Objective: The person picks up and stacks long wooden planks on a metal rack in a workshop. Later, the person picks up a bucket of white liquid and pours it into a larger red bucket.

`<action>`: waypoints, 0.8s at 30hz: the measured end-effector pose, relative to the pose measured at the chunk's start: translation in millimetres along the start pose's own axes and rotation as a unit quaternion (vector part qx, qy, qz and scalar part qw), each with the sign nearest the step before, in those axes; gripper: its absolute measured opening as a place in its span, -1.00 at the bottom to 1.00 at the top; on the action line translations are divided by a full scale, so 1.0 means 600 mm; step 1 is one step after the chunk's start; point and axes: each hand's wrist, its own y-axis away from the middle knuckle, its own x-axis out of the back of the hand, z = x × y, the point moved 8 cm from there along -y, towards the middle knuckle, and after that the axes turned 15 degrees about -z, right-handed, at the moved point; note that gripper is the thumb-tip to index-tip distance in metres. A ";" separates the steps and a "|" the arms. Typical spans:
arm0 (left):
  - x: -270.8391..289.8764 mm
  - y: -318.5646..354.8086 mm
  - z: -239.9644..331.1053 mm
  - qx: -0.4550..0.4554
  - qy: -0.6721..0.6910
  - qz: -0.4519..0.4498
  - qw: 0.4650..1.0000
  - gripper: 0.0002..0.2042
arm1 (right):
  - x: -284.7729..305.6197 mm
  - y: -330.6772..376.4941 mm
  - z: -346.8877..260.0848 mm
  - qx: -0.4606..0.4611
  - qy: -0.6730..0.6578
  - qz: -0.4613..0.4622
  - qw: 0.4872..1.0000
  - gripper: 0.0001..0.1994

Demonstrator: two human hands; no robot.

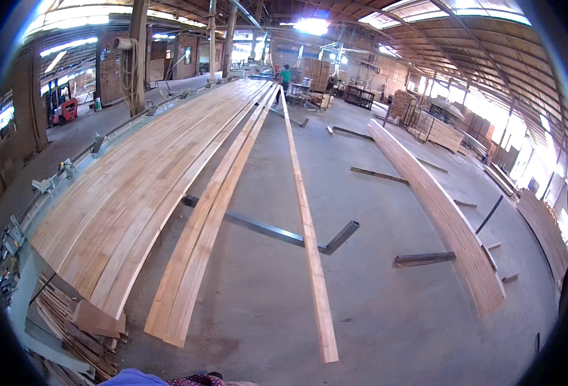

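Neither of my hands shows clearly; only some blue-purple cloth (133, 378) and dark pink patterned cloth (195, 380) of my clothing rise at the lower edge. Nearest in front of me lie long wooden boards: a pair of narrow boards (197, 248) side by side, and one single strip (308, 238) apart from them to the right. Both rest across a grey metal support arm (264, 230). To the left, a wide row of long boards (117, 212) lies edge to edge on a long frame. Far off, a person in a green top (286, 76) stands by the boards' other end.
Metal clamps (67, 168) line the frame's left side. Wood offcuts (65, 321) are heaped under its near end. Right of the boards, a long stack of planks (448, 222) rests over low metal bars (424, 259). A red forklift (65, 110) stands far left, near a post (137, 58).
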 end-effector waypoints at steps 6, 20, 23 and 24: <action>0.167 -0.036 0.082 0.139 0.191 -0.043 0.971 -0.60 | -0.042 -0.044 -0.174 0.078 -0.062 0.046 0.994 -0.46; 0.361 -0.124 -0.023 -0.003 0.060 0.069 0.996 -0.36 | -0.192 -0.094 -0.313 0.026 0.056 -0.124 0.990 -0.55; 0.349 -0.149 -0.117 0.032 0.200 0.117 0.972 -0.21 | -0.217 -0.118 -0.272 -0.032 0.165 -0.201 0.965 -0.59; 0.313 -0.155 -0.174 0.048 0.270 0.134 0.952 -0.15 | -0.269 -0.093 -0.253 -0.077 0.223 -0.234 0.943 -0.60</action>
